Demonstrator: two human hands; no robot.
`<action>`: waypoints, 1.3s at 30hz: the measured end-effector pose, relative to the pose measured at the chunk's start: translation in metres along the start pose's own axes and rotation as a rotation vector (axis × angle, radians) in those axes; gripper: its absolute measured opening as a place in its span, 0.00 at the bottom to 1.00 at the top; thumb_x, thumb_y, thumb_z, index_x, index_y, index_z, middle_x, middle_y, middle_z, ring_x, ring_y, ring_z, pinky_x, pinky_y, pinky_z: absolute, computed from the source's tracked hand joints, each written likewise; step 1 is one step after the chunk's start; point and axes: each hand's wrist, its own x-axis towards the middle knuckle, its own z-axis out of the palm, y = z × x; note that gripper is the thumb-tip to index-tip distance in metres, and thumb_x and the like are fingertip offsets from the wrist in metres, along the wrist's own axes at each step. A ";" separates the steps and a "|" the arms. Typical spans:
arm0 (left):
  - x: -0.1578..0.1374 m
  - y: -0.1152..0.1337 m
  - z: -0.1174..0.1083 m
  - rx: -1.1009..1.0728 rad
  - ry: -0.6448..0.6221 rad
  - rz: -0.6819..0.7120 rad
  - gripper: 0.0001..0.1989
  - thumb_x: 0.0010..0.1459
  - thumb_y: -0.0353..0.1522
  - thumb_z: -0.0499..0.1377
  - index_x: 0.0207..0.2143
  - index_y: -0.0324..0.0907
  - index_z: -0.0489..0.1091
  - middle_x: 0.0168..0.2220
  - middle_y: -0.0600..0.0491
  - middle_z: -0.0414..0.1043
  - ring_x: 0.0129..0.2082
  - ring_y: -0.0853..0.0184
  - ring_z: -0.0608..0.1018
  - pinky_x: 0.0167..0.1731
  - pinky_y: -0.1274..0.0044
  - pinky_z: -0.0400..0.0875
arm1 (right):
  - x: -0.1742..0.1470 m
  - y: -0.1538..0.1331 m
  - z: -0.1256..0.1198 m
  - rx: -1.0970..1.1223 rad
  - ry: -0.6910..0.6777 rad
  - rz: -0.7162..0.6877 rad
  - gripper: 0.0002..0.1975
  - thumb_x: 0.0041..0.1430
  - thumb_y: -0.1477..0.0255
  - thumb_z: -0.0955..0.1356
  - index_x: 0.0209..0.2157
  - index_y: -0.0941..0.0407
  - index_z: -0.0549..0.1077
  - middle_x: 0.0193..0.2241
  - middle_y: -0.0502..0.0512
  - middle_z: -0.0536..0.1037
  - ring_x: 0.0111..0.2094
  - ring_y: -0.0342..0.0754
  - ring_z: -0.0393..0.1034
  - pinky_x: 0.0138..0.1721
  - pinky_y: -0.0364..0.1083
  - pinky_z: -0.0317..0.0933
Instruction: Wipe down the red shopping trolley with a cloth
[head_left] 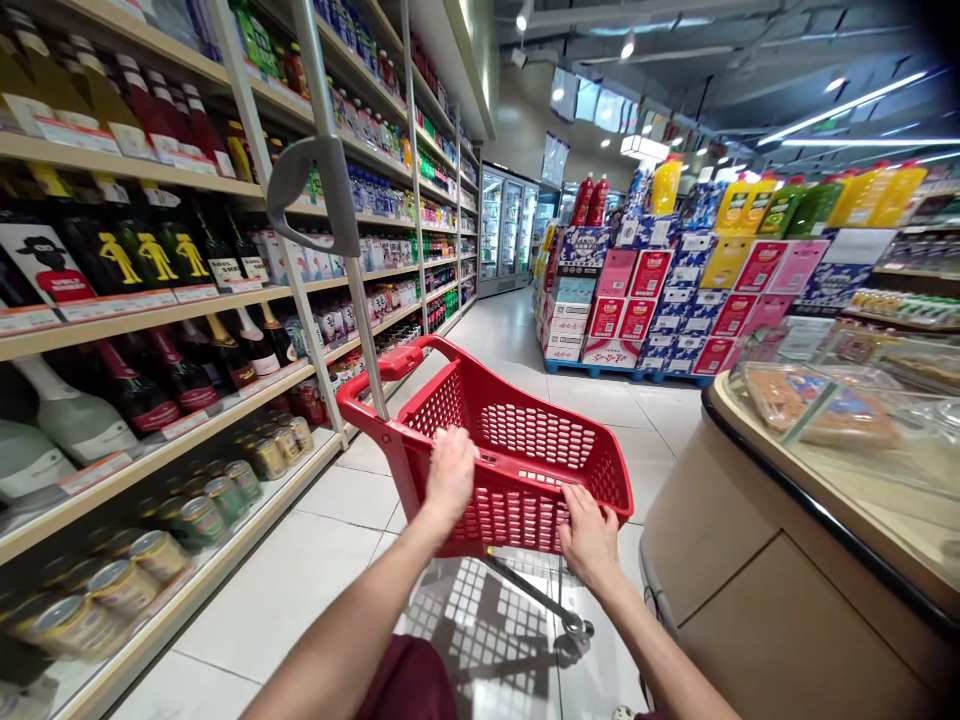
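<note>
Two hands are grasping the red cart (510,515) by its near rim. The left hand (450,475) is curling over the rim closer to the handle end, its outline slightly blurred; the right hand (590,535) is hooking its fingers over the same rim, closer to the front end. How hard either is squeezing, I am not managing to tell. The cart is standing just before the person on a tiled floor (330,560), its perforated walls casting a patterned shadow (480,620) beneath. One wheel (579,632) is showing under the near side. At the cart's handle end a metal pole (367,330) is rising, carrying a grey loop handle (345,210).

Left of the cart, shelves (187,178) are holding dark bottles (150,255), with cans (124,585) sitting on the lowest level. Right of the cart, a beige counter (720,560) is supporting a clear food container (817,405). Beyond the cart, stacked cartons (622,310) are bearing bottles of orange drink (735,205); farther beyond, glass-door refrigerators (502,230) are standing.
</note>
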 end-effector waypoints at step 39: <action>-0.014 0.015 0.019 -0.063 0.132 0.089 0.26 0.53 0.17 0.41 0.56 0.33 0.53 0.57 0.41 0.55 0.59 0.61 0.52 0.56 0.61 0.52 | -0.020 0.028 0.002 -0.007 0.058 0.177 0.27 0.48 0.79 0.55 0.53 0.63 0.60 0.52 0.61 0.64 0.55 0.51 0.52 0.53 0.54 0.46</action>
